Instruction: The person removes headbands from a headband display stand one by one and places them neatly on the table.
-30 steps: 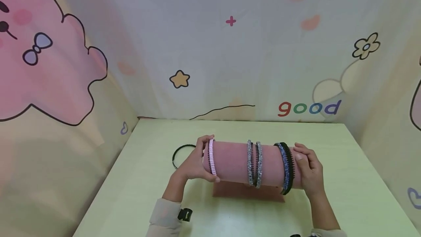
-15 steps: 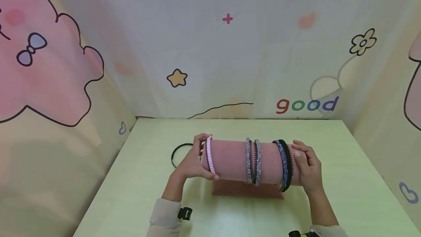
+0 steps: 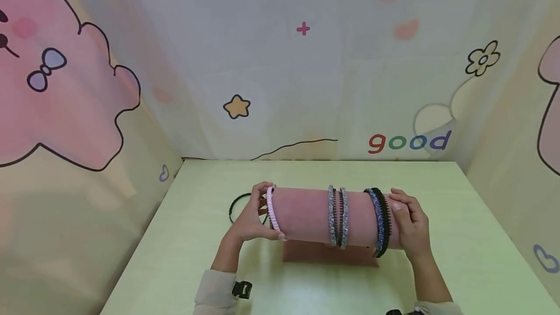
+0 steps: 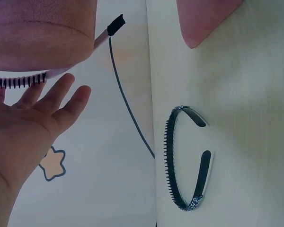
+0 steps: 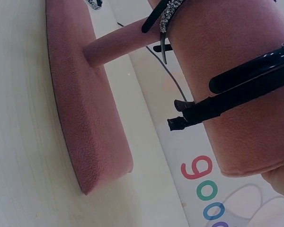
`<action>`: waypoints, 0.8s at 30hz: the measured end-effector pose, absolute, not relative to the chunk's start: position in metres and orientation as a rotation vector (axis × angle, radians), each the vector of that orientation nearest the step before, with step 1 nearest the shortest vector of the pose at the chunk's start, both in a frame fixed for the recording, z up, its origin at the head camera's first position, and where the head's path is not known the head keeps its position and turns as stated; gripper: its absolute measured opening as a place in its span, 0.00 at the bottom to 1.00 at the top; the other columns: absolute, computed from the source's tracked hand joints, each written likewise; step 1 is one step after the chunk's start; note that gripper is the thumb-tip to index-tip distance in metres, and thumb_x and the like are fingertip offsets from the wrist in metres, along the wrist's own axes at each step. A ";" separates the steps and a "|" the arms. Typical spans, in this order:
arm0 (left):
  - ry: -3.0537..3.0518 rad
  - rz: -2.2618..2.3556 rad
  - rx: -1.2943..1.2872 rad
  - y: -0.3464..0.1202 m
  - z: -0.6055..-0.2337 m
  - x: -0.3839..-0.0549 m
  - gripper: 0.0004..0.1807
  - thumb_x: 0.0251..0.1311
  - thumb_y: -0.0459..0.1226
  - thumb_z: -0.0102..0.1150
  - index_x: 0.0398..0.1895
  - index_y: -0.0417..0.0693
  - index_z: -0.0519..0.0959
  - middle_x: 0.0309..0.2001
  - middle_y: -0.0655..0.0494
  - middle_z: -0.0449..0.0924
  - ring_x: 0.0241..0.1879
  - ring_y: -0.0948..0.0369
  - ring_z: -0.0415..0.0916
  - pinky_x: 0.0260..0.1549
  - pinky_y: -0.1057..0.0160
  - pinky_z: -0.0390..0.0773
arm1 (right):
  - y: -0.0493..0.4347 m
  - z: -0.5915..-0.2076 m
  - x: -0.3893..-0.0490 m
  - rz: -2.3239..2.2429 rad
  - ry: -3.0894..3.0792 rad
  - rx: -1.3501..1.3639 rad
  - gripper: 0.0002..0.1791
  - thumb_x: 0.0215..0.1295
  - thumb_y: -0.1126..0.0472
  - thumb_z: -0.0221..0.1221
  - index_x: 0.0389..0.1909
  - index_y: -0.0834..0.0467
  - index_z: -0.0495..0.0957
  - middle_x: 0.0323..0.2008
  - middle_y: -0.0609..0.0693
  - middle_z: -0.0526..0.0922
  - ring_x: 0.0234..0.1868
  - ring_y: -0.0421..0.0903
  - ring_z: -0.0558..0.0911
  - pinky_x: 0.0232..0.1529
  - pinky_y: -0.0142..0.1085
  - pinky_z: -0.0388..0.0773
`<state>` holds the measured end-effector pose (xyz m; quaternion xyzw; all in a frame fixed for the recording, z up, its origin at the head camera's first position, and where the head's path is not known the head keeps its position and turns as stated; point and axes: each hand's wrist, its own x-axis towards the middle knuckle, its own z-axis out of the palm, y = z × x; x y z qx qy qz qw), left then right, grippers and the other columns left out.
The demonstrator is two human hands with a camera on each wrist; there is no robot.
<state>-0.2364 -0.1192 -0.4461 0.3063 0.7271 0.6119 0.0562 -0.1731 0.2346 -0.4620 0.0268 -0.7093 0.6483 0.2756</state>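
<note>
A pink velvety headband stand, its thick roll (image 3: 304, 215) lying crosswise on a post and flat base (image 5: 90, 113), stands mid-table. My left hand (image 3: 249, 220) holds a pale pink headband (image 3: 272, 210) at the roll's left end, thumb at its near end and fingers at the far side. The left wrist view shows the band's dark teeth (image 4: 19, 82) beside the fingertips. At the roll's right end my right hand (image 3: 413, 227) grips the end itself. Around the roll sit two silver glittery headbands (image 3: 343, 218), a blue glittery one (image 3: 378, 222) and a black one (image 3: 385, 225).
A dark toothed headband (image 4: 170, 165) with glittery patches lies on the pale table (image 3: 175, 256), left of the stand and partly behind my left hand. A patterned cloth backdrop (image 3: 280, 72) rises at the table's back edge and along both sides.
My left hand has shifted left with the pink headband, which now sits right at the roll's left end. My right hand stays on the right end.
</note>
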 end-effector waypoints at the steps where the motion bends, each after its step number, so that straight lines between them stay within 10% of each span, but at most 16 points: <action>1: 2.213 1.855 0.931 -0.119 -0.444 -0.234 0.59 0.26 0.26 0.77 0.65 0.44 0.49 0.60 0.45 0.58 0.53 0.48 0.66 0.51 0.49 0.67 | 0.235 -0.462 -0.173 1.742 -1.906 0.070 0.12 0.68 0.68 0.48 0.47 0.70 0.72 0.55 0.51 0.73 0.57 0.41 0.69 0.53 0.30 0.62; 24: 2.497 2.117 0.722 -0.123 -0.458 -0.211 0.60 0.30 0.32 0.75 0.72 0.48 0.50 0.63 0.42 0.50 0.56 0.42 0.53 0.45 0.37 0.66 | 0.235 -0.461 -0.173 1.763 -1.883 0.073 0.12 0.67 0.70 0.49 0.47 0.72 0.71 0.54 0.51 0.74 0.57 0.42 0.69 0.53 0.30 0.62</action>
